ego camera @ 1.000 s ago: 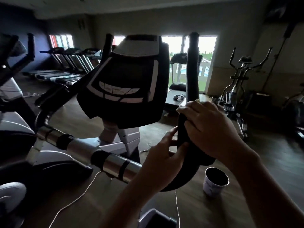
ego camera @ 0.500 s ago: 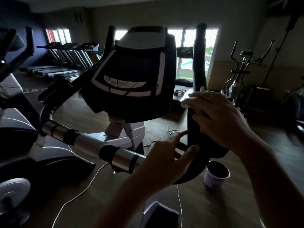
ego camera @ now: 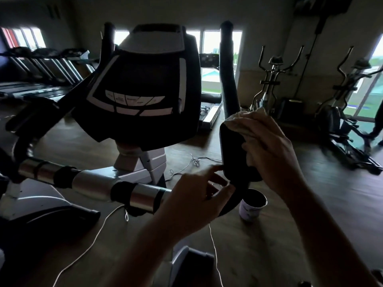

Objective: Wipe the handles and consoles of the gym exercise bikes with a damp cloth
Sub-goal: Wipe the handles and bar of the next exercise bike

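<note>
Dim gym: our right hand (ego camera: 269,150), clamped on the cloth (ego camera: 244,119), has slid up the handlebar (ego camera: 230,96); our left hand (ego camera: 199,195) steadies it, fingers apart.

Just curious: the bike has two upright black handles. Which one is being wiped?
The right handle, beside the console: the right hand presses a cloth on it. The left handle is untouched.

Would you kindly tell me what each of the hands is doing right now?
Left hand: open, fingertips on the black handle, holding nothing.
Right hand: closed on the cloth, pressing it against the handle.
</note>
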{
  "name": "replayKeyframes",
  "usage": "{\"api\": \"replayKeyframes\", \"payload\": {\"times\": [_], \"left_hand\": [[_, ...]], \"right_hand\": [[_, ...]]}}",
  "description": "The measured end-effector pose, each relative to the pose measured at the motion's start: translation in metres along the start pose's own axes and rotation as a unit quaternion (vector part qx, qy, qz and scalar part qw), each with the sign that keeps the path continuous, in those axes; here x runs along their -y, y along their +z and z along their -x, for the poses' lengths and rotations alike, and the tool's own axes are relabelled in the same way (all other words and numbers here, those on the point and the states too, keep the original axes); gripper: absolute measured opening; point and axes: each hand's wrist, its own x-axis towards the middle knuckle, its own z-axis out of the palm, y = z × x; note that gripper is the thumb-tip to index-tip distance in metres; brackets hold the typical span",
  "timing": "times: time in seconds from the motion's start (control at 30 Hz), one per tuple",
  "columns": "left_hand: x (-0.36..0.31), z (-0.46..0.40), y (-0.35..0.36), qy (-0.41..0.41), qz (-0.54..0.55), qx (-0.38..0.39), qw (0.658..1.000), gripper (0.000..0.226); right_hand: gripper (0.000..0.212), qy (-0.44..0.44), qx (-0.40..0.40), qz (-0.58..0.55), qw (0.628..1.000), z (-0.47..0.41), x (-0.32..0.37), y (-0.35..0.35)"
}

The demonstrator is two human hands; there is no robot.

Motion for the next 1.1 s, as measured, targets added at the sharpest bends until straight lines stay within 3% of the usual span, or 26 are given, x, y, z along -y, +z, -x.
{"api": "replayKeyframes", "payload": {"times": [0.1, 0.17, 0.33, 0.4, 0.6, 0.7, 0.83, 1.0, 1.1], "left_hand": [[0.002, 0.004, -0.003, 0.006, -0.056, 0.022, 0.998, 0.051], [0.003, 0.006, -0.005, 0.005, -0.101, 0.026, 0.995, 0.054], [0.003, 0.008, -0.008, 0.023, -0.174, 0.001, 0.984, 0.043], [0.002, 0.010, -0.010, 0.030, -0.177, -0.002, 0.984, 0.041], [0.013, 0.025, -0.026, 0.050, -0.198, -0.016, 0.979, 0.052], [0.021, 0.030, -0.033, 0.087, -0.209, -0.022, 0.974, 0.044], [0.031, 0.035, -0.032, 0.126, -0.235, -0.059, 0.962, 0.038], [0.030, 0.036, -0.029, 0.131, -0.232, -0.095, 0.959, 0.038], [0.030, 0.036, -0.028, 0.128, -0.231, -0.097, 0.960, 0.037]], "right_hand": [[0.042, -0.053, -0.042, 0.131, 0.989, 0.031, 0.006, 0.005], [0.042, -0.063, -0.037, 0.159, 0.985, 0.031, 0.010, 0.002], [0.045, -0.025, 0.053, 0.224, 0.973, -0.014, 0.018, 0.004], [0.053, -0.052, 0.070, 0.276, 0.957, -0.007, 0.021, 0.010], [0.043, -0.115, 0.056, 0.270, 0.954, 0.021, 0.016, 0.000], [0.040, -0.082, -0.039, 0.181, 0.979, 0.018, 0.011, 0.006], [0.042, -0.057, -0.168, 0.209, 0.962, 0.056, 0.014, 0.030], [0.049, -0.070, -0.225, 0.136, 0.962, 0.086, 0.005, 0.048], [0.051, -0.033, -0.279, 0.032, 0.959, 0.075, 0.005, 0.060]]}}
